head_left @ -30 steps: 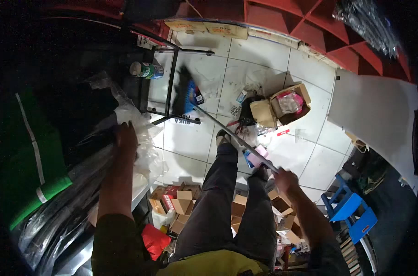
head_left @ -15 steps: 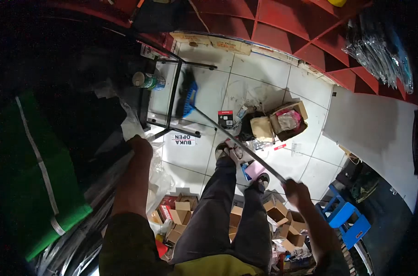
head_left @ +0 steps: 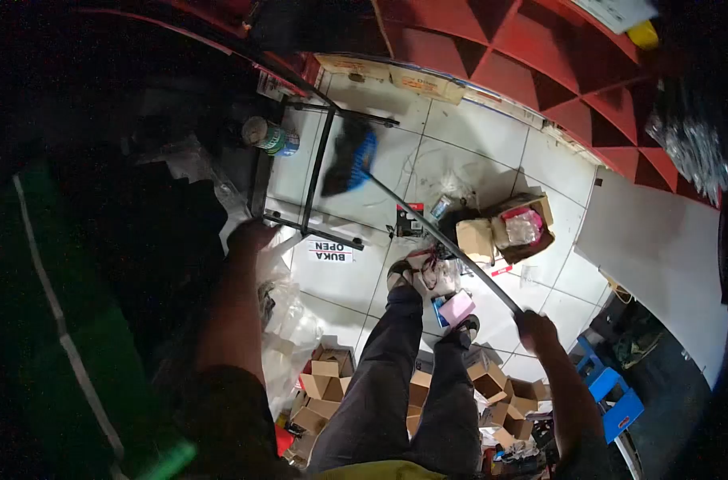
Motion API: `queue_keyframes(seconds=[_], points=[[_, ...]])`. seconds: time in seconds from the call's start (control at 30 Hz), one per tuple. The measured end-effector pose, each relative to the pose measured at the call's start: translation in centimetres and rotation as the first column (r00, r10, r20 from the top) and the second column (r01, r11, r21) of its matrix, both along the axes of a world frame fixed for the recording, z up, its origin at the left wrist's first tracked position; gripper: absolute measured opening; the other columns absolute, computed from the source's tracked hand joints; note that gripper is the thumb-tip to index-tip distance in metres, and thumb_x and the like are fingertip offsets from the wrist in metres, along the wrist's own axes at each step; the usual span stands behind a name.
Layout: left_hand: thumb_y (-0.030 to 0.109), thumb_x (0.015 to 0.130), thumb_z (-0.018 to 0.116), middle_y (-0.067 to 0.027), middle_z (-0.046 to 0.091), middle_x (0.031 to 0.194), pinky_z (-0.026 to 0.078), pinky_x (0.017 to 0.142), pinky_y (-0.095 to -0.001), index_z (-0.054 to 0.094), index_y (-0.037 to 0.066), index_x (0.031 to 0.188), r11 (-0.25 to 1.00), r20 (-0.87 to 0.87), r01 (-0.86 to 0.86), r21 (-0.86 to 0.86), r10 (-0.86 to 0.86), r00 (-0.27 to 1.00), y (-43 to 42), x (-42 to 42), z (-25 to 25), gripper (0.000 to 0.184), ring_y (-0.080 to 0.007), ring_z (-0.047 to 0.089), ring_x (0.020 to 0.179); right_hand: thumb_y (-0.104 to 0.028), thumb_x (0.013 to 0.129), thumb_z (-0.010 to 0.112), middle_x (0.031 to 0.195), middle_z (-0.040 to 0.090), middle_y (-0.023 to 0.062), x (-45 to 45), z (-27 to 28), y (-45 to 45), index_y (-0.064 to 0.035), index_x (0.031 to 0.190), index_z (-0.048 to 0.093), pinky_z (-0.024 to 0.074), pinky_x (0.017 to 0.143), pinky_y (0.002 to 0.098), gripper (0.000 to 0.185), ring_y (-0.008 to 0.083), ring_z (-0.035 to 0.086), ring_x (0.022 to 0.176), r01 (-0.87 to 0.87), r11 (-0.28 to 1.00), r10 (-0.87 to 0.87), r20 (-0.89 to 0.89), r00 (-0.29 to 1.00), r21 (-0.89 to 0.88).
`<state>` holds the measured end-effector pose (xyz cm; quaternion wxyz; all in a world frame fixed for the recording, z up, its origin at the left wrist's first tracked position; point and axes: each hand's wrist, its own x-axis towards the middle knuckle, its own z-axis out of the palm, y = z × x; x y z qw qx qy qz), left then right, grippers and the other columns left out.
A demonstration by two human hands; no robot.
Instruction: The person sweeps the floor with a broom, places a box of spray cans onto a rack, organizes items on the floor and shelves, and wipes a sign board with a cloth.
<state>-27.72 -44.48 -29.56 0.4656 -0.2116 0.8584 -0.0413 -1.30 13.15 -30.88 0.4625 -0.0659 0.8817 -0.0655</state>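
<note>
White floor tiles [head_left: 477, 146] lie below; right fingers [head_left: 528, 322] wrap the broom handle [head_left: 442, 238], left fingers [head_left: 261, 233] I cannot tell.

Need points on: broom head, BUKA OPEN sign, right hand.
Broom head [head_left: 367, 160]: head view, blue block.
BUKA OPEN sign [head_left: 330, 251]: head view, printed face.
Right hand [head_left: 536, 330]: head view, back of hand.

Stretched left arm [head_left: 230, 320] forward, angled slightly inward, and held left hand [head_left: 254, 235] out ahead with fingers too dark to make out. Extended right arm [head_left: 570, 392] forward, also slanted inward, and curled right hand [head_left: 535, 331] closed, well apart from left hand.
</note>
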Motion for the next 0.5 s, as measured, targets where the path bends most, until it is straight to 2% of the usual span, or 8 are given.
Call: queue_keyframes(seconds=[0.03,0.1,0.17,0.27,0.3,0.4,0.43,0.5], points=[[0.046,0.077,0.066,-0.0185,0.062,0.111,0.048,0.090,-0.0429,0.062,0.008,0.117,1.000,0.000,-0.005,0.003,0.005,1.000,-1.2,-0.6,-2.1,0.055,-0.0344,0.056,0.112,-0.027,0.096,0.037,0.086,0.059,0.0143,1.9,1.4,1.4,-0.0111,0.097,0.057,0.0517,0.062,0.0467,0.026,0.0343,0.063,0.076,0.009,0.995,-0.016,0.075,0.997,0.095],[0.040,0.074,0.070,-0.0253,0.062,0.103,0.046,0.094,-0.0435,0.059,0.006,0.119,0.985,-0.455,0.057,-0.163,-0.127,0.881,-3.4,-1.1,-6.4,0.057,-0.0370,0.057,0.108,-0.031,0.094,0.043,0.080,0.061,0.0168,4.2,5.3,2.7,-0.0100,0.092,0.058,0.0500,0.060,0.0498,0.027,0.0373,0.062,0.072,0.137,0.980,-0.142,0.026,0.990,0.145],[0.037,0.072,0.072,-0.0257,0.061,0.106,0.045,0.095,-0.0439,0.056,0.006,0.120,0.967,-0.402,0.187,-0.171,-0.242,0.883,-5.9,-2.1,-8.6,0.060,-0.0378,0.056,0.109,-0.033,0.094,0.045,0.077,0.062,0.0180,6.0,6.7,3.1,-0.0095,0.090,0.059,0.0494,0.059,0.0510,0.027,0.0388,0.062,0.070,0.232,0.958,-0.237,0.012,0.971,0.171],[0.032,0.068,0.076,-0.0266,0.058,0.111,0.043,0.097,-0.0447,0.051,0.005,0.123,0.880,-0.290,0.449,-0.155,-0.475,0.831,-10.2,-5.0,-15.1,0.066,-0.0393,0.054,0.111,-0.035,0.094,0.044,0.087,0.061,0.0231,7.9,4.9,3.2,-0.0065,0.090,0.056,0.0484,0.065,0.0509,0.031,0.0414,0.060,0.084,0.308,0.918,-0.361,0.200,0.911,0.251],[0.032,0.065,0.078,-0.0256,0.054,0.118,0.043,0.097,-0.0457,0.047,0.005,0.127,0.828,-0.382,0.515,-0.221,-0.560,0.735,-11.8,-6.0,-18.7,0.074,-0.0395,0.051,0.113,-0.033,0.094,0.045,0.084,0.061,0.0220,8.0,4.2,2.8,-0.0061,0.089,0.057,0.0481,0.062,0.0506,0.030,0.0415,0.060,0.078,0.346,0.913,-0.380,0.140,0.914,0.215],[0.036,0.058,0.084,-0.0221,0.042,0.134,0.043,0.098,-0.0466,0.039,0.003,0.132,0.872,-0.807,0.394,-0.291,-0.445,0.389,-11.3,-10.7,-22.0,0.092,-0.0388,0.044,0.121,-0.030,0.095,0.046,0.077,0.061,0.0196,7.5,3.3,1.4,-0.0054,0.087,0.058,0.0475,0.058,0.0498,0.028,0.0416,0.060,0.068,0.417,0.898,-0.424,0.023,0.905,0.142],[0.036,0.058,0.084,-0.0221,0.042,0.134,0.043,0.098,-0.0466,0.039,0.003,0.132,0.871,-0.806,0.401,-0.285,-0.444,0.391,-12.0,-12.9,-23.7,0.092,-0.0388,0.044,0.121,-0.030,0.095,0.046,0.079,0.061,0.0190,7.2,3.9,0.9,-0.0056,0.088,0.057,0.0475,0.057,0.0486,0.027,0.0404,0.060,0.069,0.386,0.910,-0.395,0.031,0.918,0.152],[0.041,0.056,0.086,-0.0215,0.041,0.135,0.040,0.100,-0.0462,0.037,0.002,0.134,0.966,-0.876,0.257,0.016,-0.111,0.470,-14.2,-17.3,-26.9,0.100,-0.0392,0.044,0.121,-0.028,0.095,0.046,0.083,0.061,0.0178,6.9,4.6,0.1,-0.0061,0.088,0.057,0.0475,0.057,0.0463,0.025,0.0380,0.060,0.072,0.323,0.930,-0.335,0.046,0.941,0.173]])
